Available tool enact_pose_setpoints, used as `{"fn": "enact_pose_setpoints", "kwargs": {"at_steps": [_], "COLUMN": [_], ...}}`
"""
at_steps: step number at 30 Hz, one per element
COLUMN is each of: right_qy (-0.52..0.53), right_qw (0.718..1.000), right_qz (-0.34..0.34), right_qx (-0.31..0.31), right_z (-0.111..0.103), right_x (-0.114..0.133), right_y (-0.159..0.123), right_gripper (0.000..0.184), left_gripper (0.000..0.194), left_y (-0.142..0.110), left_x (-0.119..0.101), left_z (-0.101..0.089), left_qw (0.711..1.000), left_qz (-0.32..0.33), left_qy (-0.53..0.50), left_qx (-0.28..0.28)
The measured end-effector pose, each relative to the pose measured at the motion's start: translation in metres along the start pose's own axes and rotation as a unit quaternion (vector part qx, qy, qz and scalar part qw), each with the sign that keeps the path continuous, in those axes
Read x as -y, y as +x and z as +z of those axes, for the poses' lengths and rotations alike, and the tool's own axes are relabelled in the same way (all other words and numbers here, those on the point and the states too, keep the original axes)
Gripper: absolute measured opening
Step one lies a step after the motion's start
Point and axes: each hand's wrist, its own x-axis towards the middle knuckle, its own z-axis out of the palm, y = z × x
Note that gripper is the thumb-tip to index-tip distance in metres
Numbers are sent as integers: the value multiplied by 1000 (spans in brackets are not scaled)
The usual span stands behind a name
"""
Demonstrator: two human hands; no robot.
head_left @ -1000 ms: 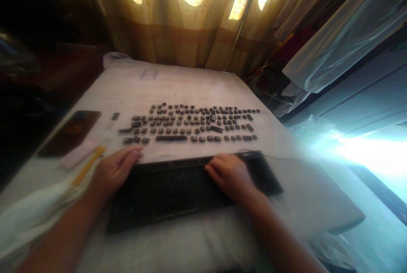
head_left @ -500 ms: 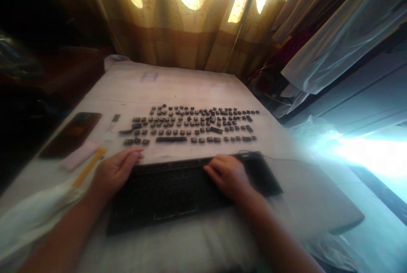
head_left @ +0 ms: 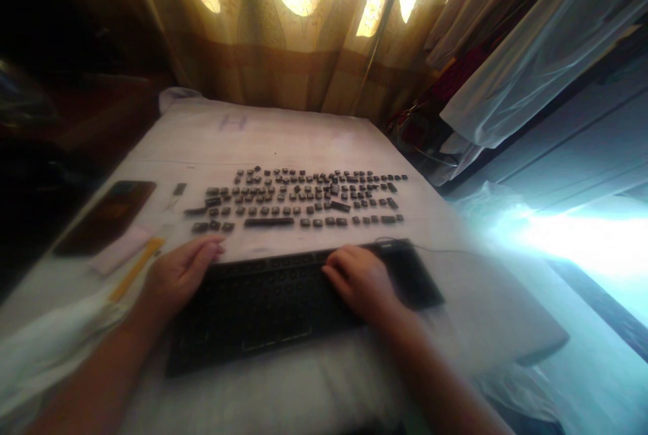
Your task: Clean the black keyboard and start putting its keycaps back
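Note:
A black keyboard base (head_left: 268, 306) without keycaps lies slightly askew in front of me. Over its upper left corner is my left hand (head_left: 179, 273), thumb and fingers drawn together; anything between them is too small or hidden to make out. My right hand (head_left: 362, 279) rests on the right part of the base with its fingers curled down, which hides whatever they hold. Beyond the base, many loose keycaps (head_left: 273, 210) lie in rows on the white-covered table (head_left: 304, 138). The long spacebar (head_left: 268, 222) is in the nearest row.
A dark phone (head_left: 106, 217), a pinkish strip (head_left: 121, 249), a yellow stick-like thing (head_left: 136, 269) and a small dark piece (head_left: 179, 188) lie at the left. White cloth or plastic (head_left: 55, 340) is at the lower left. A thin cable (head_left: 445, 250) runs right from the base.
The whole view has shifted slightly, so everything appears a little further left. Both hands keep nearly the same pose at the keyboard base.

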Motion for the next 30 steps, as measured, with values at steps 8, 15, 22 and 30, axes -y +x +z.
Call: {"fn": "enact_pose_setpoints", "kwargs": {"at_steps": [8,15,22,30], "right_qy": [110,161,229,268], "right_qw": [993,985,968,955], "right_qz": [25,22,81,113], "right_qx": [-37,-56,-71,-52], "right_z": [4,1,1,9], "right_x": [-1,-3,-4,11], "right_y": [-2,-2,-4,1], "right_gripper": [9,14,13,9], "left_gripper": [58,57,55,54], "left_y": [0,0,0,0], "left_x": [0,-1,0,0], "left_z": [0,-1,1,1], "left_qw": [1000,1000,1000,1000], "left_qz": [20,14,18,22], "left_qy": [6,3,3,3], "left_qx": [-6,-3,0,-1]}}
